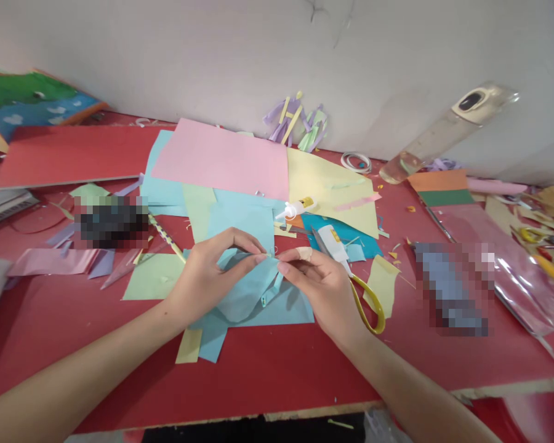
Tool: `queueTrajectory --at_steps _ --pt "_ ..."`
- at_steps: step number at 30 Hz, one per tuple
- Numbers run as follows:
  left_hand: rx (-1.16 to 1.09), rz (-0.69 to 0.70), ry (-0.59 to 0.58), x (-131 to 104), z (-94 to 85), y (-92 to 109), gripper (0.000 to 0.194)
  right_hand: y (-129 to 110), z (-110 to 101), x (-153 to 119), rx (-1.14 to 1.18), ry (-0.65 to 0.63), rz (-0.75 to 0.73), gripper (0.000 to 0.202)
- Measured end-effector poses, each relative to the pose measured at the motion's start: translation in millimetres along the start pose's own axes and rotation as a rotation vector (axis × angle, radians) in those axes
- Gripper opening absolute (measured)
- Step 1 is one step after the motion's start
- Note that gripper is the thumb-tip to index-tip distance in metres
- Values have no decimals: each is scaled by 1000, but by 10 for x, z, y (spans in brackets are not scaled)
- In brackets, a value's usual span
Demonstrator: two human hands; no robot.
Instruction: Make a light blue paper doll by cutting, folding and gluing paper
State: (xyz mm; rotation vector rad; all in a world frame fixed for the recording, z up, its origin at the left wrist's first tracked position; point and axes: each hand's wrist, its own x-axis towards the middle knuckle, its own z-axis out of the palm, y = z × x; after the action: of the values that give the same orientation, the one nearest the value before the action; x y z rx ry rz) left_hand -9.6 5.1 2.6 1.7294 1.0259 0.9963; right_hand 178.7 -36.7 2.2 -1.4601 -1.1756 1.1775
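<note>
My left hand (215, 271) and my right hand (327, 286) meet over the middle of the table, thumb and index finger of each closed in a pinch. Between them they hold a narrow light-blue paper strip (272, 290), whose folded end hangs below the right fingertips. A beige bandage is wrapped round a finger of the right hand. Under both hands lie light-blue paper sheets (290, 311). Scissors with yellow handles (373, 307) lie beside the right hand, partly covered by it. A white glue bottle (333, 241) rests across their blades, and a smaller glue bottle (296, 209) lies farther back.
Behind the hands are a pink sheet (226, 160) and a yellow sheet (327, 184). Paper figures (295, 123) lean on the wall. A clear bottle (434, 141) stands at the back right. A patterned pencil (166, 237) lies left; a blurred-out dark object (111, 223) is nearby.
</note>
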Motion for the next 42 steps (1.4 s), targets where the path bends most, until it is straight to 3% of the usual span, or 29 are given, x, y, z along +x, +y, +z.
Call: queueTrajectory --at_steps 15,26,36,42 --pt "161 32 -3 -14 1 24 7 15 16 -18 60 -9 35 12" --pt "159 -110 -73 12 -8 47 12 10 28 -18 55 10 7 10" --pt "252 -80 -101 6 -2 29 12 9 50 -30 50 9 -4 6" --pt "345 44 -73 -14 1 1 7 79 51 15 254 7 123 13"
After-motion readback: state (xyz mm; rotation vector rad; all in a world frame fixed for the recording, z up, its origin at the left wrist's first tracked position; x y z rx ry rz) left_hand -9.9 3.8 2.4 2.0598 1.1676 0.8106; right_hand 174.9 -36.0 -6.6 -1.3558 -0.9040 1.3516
